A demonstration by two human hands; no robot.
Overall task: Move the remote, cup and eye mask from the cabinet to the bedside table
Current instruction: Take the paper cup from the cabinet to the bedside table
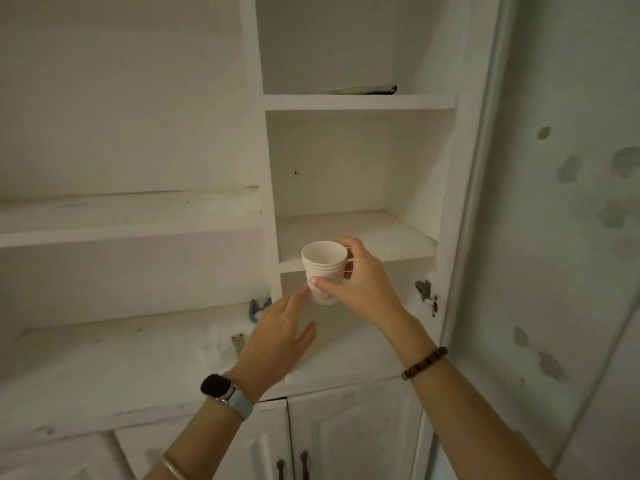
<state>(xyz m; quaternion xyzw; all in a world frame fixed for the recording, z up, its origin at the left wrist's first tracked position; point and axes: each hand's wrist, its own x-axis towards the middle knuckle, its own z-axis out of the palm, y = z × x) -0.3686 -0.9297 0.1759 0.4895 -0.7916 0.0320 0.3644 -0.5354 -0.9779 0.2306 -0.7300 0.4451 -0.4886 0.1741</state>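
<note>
A white cup (322, 261) with a handle and a faint print is in the air just in front of the middle shelf (360, 233) of the white cabinet. My right hand (356, 282) is shut on it, thumb on its front and fingers at the handle. My left hand (280, 327) is open just below and left of the cup, its fingertips at the cup's lower side. On the shelf above lies a flat greenish thing with a dark edge, perhaps the eye mask (363, 89). I see no remote.
The cabinet has a wide counter ledge (104, 368) below the shelves and closed doors with dark handles (292, 465) under it. A teal object (258, 308) lies at the back of the ledge. A stained wall (571, 202) stands to the right.
</note>
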